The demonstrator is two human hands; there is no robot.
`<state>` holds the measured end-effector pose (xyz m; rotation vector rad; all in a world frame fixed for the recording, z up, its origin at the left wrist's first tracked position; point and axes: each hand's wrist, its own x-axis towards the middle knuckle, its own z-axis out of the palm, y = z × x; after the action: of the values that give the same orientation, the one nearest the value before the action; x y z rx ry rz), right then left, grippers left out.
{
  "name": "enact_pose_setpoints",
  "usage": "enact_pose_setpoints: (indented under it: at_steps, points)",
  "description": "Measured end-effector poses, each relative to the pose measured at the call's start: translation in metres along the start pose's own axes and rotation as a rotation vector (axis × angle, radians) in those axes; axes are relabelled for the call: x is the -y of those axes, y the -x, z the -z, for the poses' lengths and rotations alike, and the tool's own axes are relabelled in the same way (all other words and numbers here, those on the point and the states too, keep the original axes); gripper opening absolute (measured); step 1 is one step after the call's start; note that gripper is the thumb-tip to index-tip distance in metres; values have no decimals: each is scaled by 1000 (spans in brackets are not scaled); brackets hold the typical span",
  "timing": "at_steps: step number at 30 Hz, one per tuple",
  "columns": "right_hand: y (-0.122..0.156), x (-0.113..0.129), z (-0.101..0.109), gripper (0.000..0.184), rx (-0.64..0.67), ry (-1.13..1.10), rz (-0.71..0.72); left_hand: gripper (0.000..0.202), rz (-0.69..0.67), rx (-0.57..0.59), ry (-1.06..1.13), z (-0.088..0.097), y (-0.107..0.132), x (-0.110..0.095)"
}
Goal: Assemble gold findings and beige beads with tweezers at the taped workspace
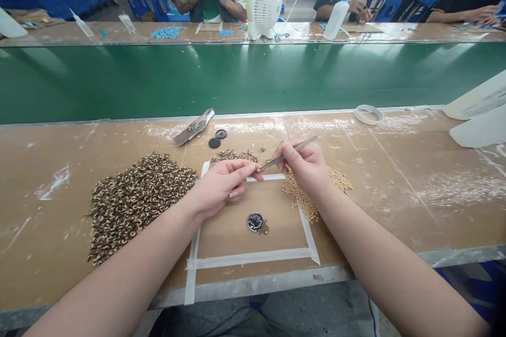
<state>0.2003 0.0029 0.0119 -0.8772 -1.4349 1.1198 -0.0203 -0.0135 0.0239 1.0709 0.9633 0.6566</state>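
My right hand (302,163) grips a pair of metal tweezers (294,148), whose tip points left and meets the fingertips of my left hand (227,181). The left thumb and forefinger are pinched together; what they hold is too small to make out. Below the hands, a small round black lid (255,222) with white glue in it lies inside a white tape frame (253,258). Left of my left hand spreads a big heap of small dark and cream parts (134,200). Under my right wrist lies a pile of tan beads (302,197). Several assembled pieces (237,156) lie behind the hands.
Two black discs (214,142) and a crumpled strip (193,127) lie further back. A tape roll (369,114) and white bottles (478,116) are to the right. Beyond a green conveyor belt (237,79) stands a bench with a white fan (264,0), a glue bottle (337,18) and co-workers.
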Motion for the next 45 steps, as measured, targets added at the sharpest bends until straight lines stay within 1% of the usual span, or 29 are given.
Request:
enact_pose_setpoints:
  at_steps: [5,8,13,18,20,23,27,32,34,36,39,43,45]
  points:
    - [1,0,-3,41,20,-8,43,31,65,37,79,0,-1,1]
    - [1,1,-3,37,47,-5,84,32,94,58,117,0,-1,0]
    - [2,2,-3,35,51,45,102,32,116,75,101,0,-2,-1]
    - [6,5,-4,29,70,218,264,28,102,17,32,-2,-2,-2]
    - [7,5,-4,28,76,264,296,28,100,15,35,-2,-2,-2]
    - [8,4,-5,28,61,257,281,28,133,63,100,-2,-3,-1]
    - [7,0,-6,28,18,118,215,28,166,135,217,1,-4,1]
    - [5,2,-8,34,-78,17,120,26,181,146,301,4,-4,-1]
    - [5,4,-9,37,-111,11,96,25,188,144,341,5,-4,-2]
    - [5,4,-9,40,-117,22,89,23,193,139,385,6,-4,-3]
    - [6,3,-9,37,-103,44,152,21,196,130,441,7,-5,-1]
    - [9,0,-9,25,-89,86,320,23,184,132,453,8,-7,2]
    - [10,0,-9,22,-72,99,376,23,186,137,441,8,-8,3]
